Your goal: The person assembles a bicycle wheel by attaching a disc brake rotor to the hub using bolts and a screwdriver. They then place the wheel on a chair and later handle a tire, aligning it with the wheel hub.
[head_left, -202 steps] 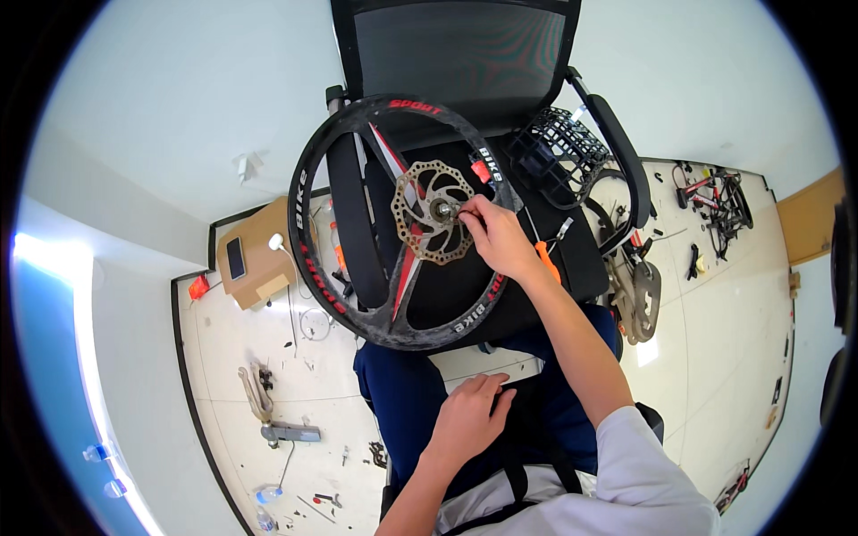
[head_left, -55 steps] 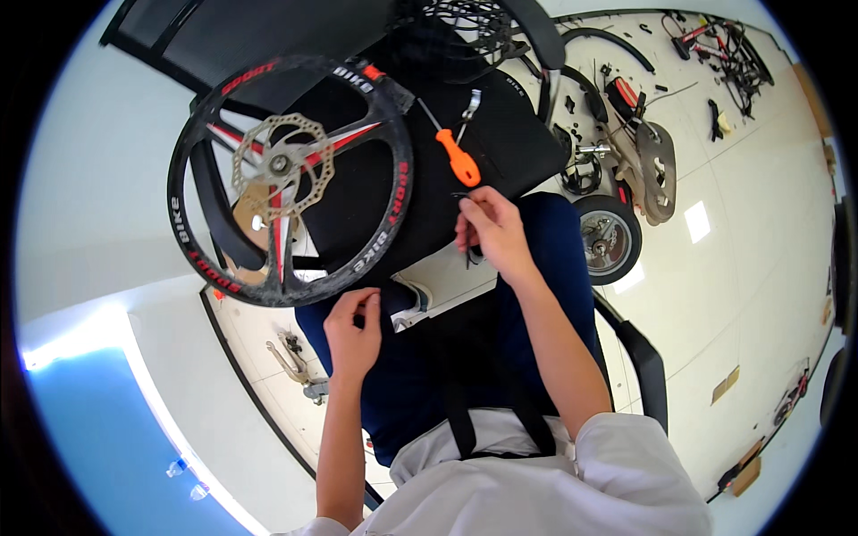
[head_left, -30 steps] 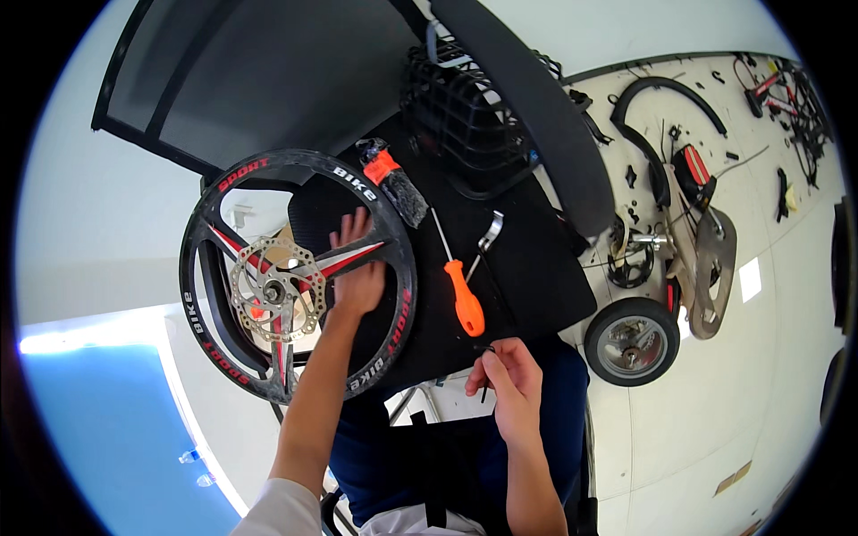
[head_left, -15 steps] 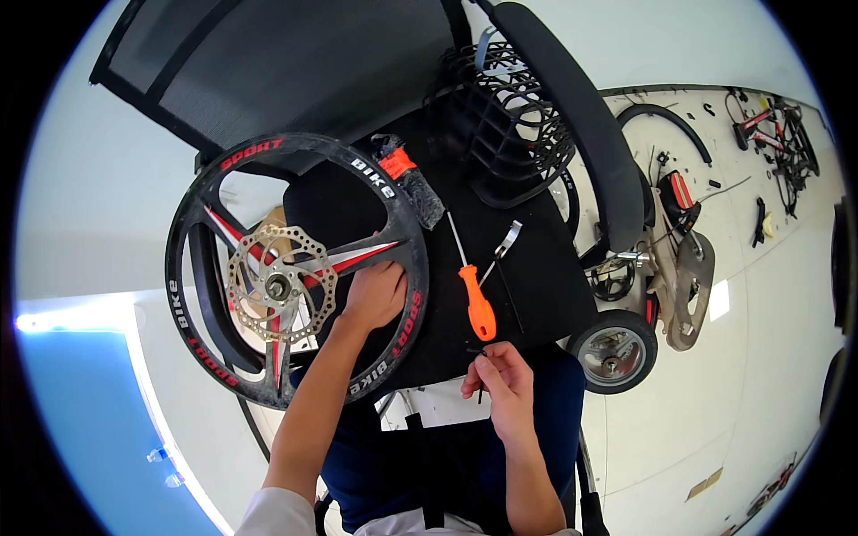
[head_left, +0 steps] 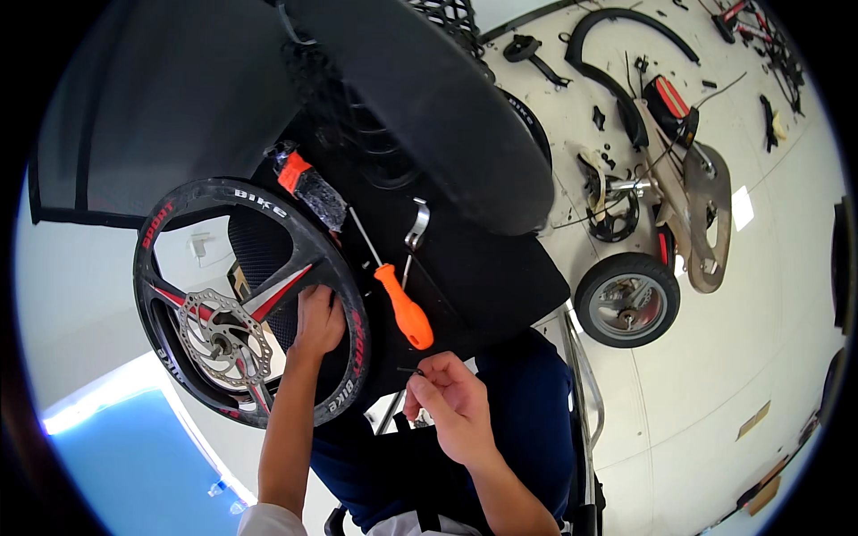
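Note:
A black bicycle wheel point(head_left: 350, 322) with red-and-white spokes leans over the left of the black chair seat point(head_left: 500, 286). A silver brake disc point(head_left: 198, 313) sits at its hub. Through a gap between spoke and rim, my left hand point(head_left: 320, 320) is closed against the wheel's spoke, its fingertips partly hidden. My right hand point(head_left: 456, 402) pinches a thin black hex key point(head_left: 409, 370) above my lap. Just beyond that hand lies an orange-handled screwdriver point(head_left: 407, 308). Beside it rests a metal lever point(head_left: 418, 223), and a plastic-wrapped dark piece with orange tape point(head_left: 308, 188) lies farther back.
The chair's black armrest point(head_left: 447, 116) crosses the far side, with a black basket point(head_left: 357, 134) behind it. On the floor to the right are a small wheel point(head_left: 627, 300), a beige frame part point(head_left: 706, 219), a curved black mudguard point(head_left: 581, 45) and scattered bike parts.
My view has swung right, so the chair and wheel appear farther left. The hex key now points sideways from my right fingers. My left hand stays at the wheel.

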`<state>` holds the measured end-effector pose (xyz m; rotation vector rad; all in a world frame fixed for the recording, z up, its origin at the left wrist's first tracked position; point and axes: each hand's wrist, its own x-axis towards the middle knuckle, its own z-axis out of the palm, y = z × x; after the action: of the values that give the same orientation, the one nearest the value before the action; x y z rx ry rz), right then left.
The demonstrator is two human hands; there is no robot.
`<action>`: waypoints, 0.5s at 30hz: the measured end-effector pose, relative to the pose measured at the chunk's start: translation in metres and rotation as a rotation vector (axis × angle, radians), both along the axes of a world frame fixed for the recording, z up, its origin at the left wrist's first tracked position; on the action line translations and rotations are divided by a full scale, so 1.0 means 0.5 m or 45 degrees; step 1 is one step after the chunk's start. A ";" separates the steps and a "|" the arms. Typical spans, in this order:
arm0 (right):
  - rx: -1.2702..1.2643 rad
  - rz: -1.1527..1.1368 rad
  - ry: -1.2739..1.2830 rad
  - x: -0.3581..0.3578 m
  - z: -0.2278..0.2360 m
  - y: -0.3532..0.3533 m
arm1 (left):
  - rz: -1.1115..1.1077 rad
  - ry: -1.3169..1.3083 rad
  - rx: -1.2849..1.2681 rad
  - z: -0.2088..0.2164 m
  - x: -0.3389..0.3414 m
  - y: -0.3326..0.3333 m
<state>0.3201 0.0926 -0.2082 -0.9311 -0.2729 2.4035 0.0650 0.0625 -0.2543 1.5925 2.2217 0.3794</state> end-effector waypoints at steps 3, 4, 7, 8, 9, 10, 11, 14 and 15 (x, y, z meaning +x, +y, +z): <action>-0.020 -0.053 0.046 0.004 -0.008 0.001 | -0.073 0.202 0.091 0.014 0.031 0.022; -0.017 -0.067 0.063 0.005 -0.009 0.001 | -0.017 0.169 0.027 0.018 0.029 0.020; 0.011 -0.052 0.008 0.008 -0.009 0.005 | 0.181 0.093 -0.016 0.034 0.033 -0.001; 0.008 -0.047 -0.005 0.010 -0.009 0.007 | 0.260 0.084 0.067 0.046 0.050 -0.011; 0.005 -0.041 -0.020 0.013 -0.010 0.007 | 0.339 0.073 0.152 0.059 0.069 -0.023; 0.010 -0.035 -0.032 0.012 -0.009 0.008 | 0.424 0.098 0.183 0.078 0.087 -0.038; 0.019 -0.063 -0.046 0.008 -0.007 0.009 | 0.510 0.122 0.214 0.101 0.108 -0.056; 0.050 -0.110 -0.079 -0.002 -0.004 0.005 | 0.327 0.262 0.275 0.157 0.158 -0.040; 0.072 -0.104 -0.087 -0.002 -0.008 0.004 | 0.197 0.277 0.282 0.165 0.169 -0.004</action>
<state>0.3190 0.0948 -0.2120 -0.9807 -0.3209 2.2814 0.1495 0.0604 -0.1720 1.6440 2.5544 0.5346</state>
